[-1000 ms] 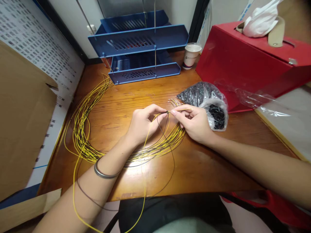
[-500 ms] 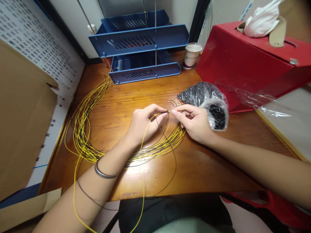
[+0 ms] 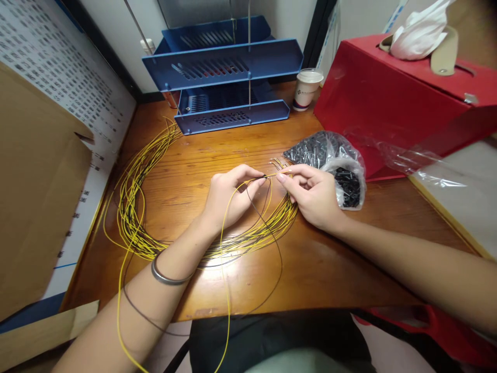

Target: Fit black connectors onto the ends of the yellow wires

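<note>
My left hand (image 3: 230,196) is closed in a pinch near the middle of the desk, with a yellow wire (image 3: 222,248) and a small black piece (image 3: 264,177) at its fingertips. Just to the right, my right hand (image 3: 316,197) pinches the same yellow wire close to its end. A loop of thin black wire (image 3: 281,254) hangs below the fingers. Beneath both hands curves a bundle of yellow and black wires (image 3: 130,223), whose bare-looking ends (image 3: 276,162) show by my right fingers. The exact joint between piece and wire is too small to make out.
A clear plastic bag of small black pieces (image 3: 349,189) lies open right of my right hand. Behind stand a blue tiered tray (image 3: 233,116), a paper cup (image 3: 307,90) and a red tissue box (image 3: 373,93). Cardboard (image 3: 39,197) leans at the left.
My right fingers have shifted slightly right along the yellow wire, away from my left fingertips. The hanging yellow wire has swung a little left; the small black piece shows more plainly.
</note>
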Demonstrator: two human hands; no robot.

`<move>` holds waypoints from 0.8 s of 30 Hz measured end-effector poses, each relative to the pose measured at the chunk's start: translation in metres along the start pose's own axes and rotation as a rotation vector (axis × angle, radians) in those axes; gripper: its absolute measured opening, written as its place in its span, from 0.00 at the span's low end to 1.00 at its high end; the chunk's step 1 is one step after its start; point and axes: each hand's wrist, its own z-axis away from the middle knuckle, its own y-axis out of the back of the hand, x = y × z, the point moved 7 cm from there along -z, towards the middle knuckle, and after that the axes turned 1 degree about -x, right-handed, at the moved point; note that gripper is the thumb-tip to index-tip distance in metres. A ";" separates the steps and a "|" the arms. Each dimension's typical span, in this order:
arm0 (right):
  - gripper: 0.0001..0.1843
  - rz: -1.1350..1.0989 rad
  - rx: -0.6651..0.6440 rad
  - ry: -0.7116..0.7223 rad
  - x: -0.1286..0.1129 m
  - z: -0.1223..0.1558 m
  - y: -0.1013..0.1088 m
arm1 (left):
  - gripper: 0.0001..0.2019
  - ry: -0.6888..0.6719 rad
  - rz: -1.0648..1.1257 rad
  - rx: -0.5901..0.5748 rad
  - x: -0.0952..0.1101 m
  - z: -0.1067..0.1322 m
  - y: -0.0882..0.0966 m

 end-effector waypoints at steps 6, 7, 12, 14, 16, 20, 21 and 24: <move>0.08 0.001 0.008 0.020 0.000 0.000 0.000 | 0.06 0.001 0.009 -0.019 0.000 0.000 -0.001; 0.08 0.003 -0.009 0.021 0.000 -0.001 -0.001 | 0.07 -0.004 0.008 -0.026 0.000 0.001 -0.002; 0.07 0.004 -0.025 0.004 0.002 0.000 -0.002 | 0.06 -0.015 0.019 -0.025 0.001 0.001 -0.002; 0.07 0.006 -0.003 0.001 0.002 0.000 0.000 | 0.06 -0.010 0.023 -0.019 0.001 0.000 -0.001; 0.06 0.006 0.007 0.003 0.001 0.001 0.001 | 0.06 -0.014 0.024 -0.019 0.001 0.000 -0.001; 0.07 0.010 -0.024 -0.002 0.000 0.000 -0.002 | 0.07 -0.025 -0.002 -0.042 0.004 0.001 -0.002; 0.07 0.012 -0.035 -0.006 0.001 0.000 -0.003 | 0.08 -0.026 -0.012 -0.047 0.005 0.001 -0.002; 0.08 0.017 -0.039 -0.014 0.002 0.000 -0.002 | 0.07 -0.020 -0.020 -0.037 0.005 0.000 -0.001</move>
